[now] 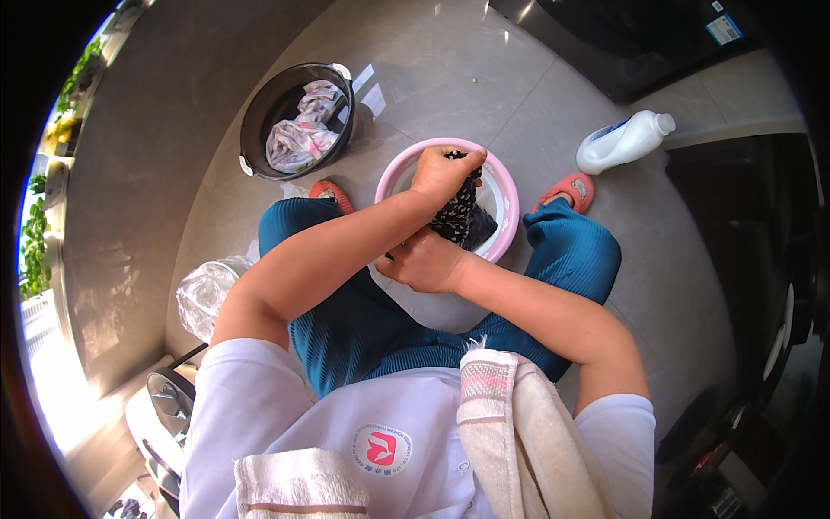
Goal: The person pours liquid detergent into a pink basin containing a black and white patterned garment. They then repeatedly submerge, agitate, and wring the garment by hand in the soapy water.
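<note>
A black cloth with a small white pattern (456,214) is stretched between my two hands over a round pink-rimmed basin (511,203). My left hand (439,176) has its fingers closed on the cloth's far end, above the basin. Lower and nearer to me, my right hand (425,262) grips the near end beside the basin's front rim. Part of the dark cloth hangs down into the basin on the right. The fingertips of my right hand are partly hidden.
At the far left stands a dark tub (251,112) with wet white-and-pink cloth (298,143) inside. A white bottle (616,147) stands to the right, beyond my pink slipper (574,192). A clear plastic bag (201,296) lies at left. Black furniture (640,52) borders the far right.
</note>
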`<state>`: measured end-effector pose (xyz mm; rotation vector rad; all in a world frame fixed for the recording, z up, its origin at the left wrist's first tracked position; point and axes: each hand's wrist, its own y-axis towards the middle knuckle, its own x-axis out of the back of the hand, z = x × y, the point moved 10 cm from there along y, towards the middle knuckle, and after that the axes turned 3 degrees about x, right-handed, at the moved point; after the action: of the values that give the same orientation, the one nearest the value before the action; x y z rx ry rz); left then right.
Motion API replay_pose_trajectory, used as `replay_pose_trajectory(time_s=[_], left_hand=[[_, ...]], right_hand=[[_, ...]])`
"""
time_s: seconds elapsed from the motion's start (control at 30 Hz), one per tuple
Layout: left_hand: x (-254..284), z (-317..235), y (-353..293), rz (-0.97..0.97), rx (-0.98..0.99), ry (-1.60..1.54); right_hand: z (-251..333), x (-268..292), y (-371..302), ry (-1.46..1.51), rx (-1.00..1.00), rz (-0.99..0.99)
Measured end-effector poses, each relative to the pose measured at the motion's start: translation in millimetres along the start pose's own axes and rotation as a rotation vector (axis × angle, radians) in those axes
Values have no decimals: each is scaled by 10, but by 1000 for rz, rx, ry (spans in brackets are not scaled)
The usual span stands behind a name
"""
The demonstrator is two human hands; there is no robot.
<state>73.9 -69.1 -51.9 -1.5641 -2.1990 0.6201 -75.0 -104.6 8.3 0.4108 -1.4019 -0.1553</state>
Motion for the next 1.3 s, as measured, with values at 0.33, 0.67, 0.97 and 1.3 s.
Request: replay_pose_trajectory(time_s=[0.33,0.67,0.97,1.3], left_hand=[[-51,208,130,-6,20,-11],[214,49,-43,186,257,-375],[951,-53,-222,-6,55,-182],[1318,-126,-198,5,-66,25]], right_hand=[[-8,-95,39,35,6,60],[-137,1025,-101,120,-119,-417],[-1472,1867,-868,1266,-795,-1261],[-1545,1392,-1202,1279,-1052,-1307]])
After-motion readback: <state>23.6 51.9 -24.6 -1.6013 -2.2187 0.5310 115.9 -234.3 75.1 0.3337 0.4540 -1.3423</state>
